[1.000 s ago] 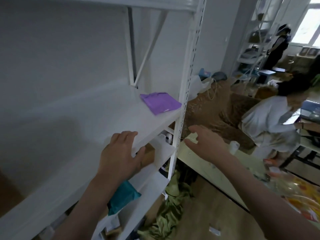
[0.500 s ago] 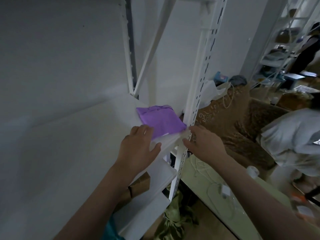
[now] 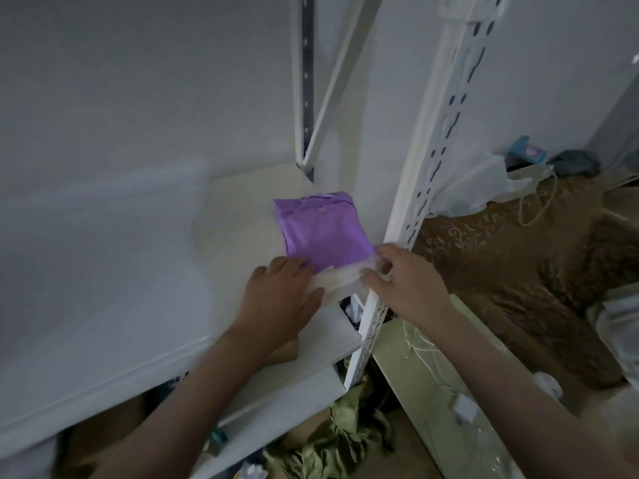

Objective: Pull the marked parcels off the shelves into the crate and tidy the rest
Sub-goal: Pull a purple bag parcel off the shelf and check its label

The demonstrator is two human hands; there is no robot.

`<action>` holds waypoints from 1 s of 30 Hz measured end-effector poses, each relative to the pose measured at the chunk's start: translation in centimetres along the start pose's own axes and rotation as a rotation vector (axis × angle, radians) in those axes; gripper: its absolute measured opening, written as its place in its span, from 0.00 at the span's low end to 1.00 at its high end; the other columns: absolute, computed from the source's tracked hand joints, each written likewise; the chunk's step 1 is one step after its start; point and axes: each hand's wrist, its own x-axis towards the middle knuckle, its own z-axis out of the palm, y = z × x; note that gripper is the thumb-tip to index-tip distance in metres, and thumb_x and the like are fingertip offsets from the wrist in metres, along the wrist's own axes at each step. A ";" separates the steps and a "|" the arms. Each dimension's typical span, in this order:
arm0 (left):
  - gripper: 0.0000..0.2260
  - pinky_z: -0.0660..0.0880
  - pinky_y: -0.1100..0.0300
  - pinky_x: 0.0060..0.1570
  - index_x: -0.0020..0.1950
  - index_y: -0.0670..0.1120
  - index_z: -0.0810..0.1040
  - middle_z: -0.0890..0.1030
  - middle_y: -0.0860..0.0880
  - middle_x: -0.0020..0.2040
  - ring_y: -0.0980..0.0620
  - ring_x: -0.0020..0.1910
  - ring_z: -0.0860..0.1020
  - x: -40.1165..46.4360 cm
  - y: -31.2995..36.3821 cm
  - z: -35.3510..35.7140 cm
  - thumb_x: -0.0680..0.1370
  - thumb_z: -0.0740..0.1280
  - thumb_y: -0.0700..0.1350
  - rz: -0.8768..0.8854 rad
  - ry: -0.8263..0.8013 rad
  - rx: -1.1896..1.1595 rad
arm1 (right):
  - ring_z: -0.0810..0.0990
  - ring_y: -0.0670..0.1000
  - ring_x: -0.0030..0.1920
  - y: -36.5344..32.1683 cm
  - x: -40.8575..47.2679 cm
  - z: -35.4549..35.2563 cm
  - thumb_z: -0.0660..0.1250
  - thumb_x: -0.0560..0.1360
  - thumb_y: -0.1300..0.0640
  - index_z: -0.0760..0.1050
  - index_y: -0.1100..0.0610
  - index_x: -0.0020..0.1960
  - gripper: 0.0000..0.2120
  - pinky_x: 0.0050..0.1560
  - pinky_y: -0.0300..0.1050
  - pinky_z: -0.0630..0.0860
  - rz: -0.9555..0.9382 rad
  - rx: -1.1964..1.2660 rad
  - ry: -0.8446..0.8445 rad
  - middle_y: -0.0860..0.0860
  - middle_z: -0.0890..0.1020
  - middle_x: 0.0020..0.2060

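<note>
Fingers (image 3: 389, 252) of right hand (image 3: 404, 285) pinch purple parcel (image 3: 323, 231) corner; left hand (image 3: 276, 302) touches edge.

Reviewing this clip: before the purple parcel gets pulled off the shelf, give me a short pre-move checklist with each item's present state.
1. Purple parcel within reach, at the front corner of the shelf: ok.
2. Left hand on the parcel's near edge, fingers laid flat: ok.
3. Right hand has a firm hold at the near right corner: cannot tell, blurred.
4. Mark on the parcel confirmed: cannot tell, only a pale strip shows at its far end.
5. Path clear of the white upright right beside the parcel: not ok, very close.
6. Crate ready to receive: cannot tell, not in view.
</note>
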 end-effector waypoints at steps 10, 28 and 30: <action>0.16 0.77 0.56 0.51 0.60 0.51 0.81 0.81 0.54 0.58 0.51 0.55 0.79 -8.3 -1.3 -2.9 0.78 0.62 0.56 -0.206 0.079 -0.059 | 0.75 0.47 0.41 -3.4 -0.9 2.3 0.63 0.76 0.38 0.79 0.50 0.48 0.16 0.40 0.44 0.74 -0.290 0.031 -0.102 0.45 0.75 0.40; 0.12 0.73 0.66 0.53 0.60 0.51 0.78 0.79 0.57 0.55 0.58 0.52 0.76 -6.1 -1.7 -4.4 0.80 0.66 0.54 -0.260 0.078 -0.401 | 0.76 0.44 0.59 -9.3 3.0 0.6 0.77 0.72 0.51 0.74 0.51 0.69 0.27 0.54 0.34 0.69 -0.326 0.345 -0.221 0.43 0.79 0.58; 0.14 0.71 0.69 0.55 0.62 0.50 0.78 0.78 0.56 0.57 0.58 0.53 0.76 -6.6 -2.1 -4.5 0.79 0.68 0.53 -0.233 0.056 -0.458 | 0.76 0.43 0.58 -11.4 3.4 0.1 0.77 0.71 0.53 0.74 0.51 0.69 0.28 0.56 0.32 0.69 -0.390 0.362 -0.196 0.43 0.79 0.59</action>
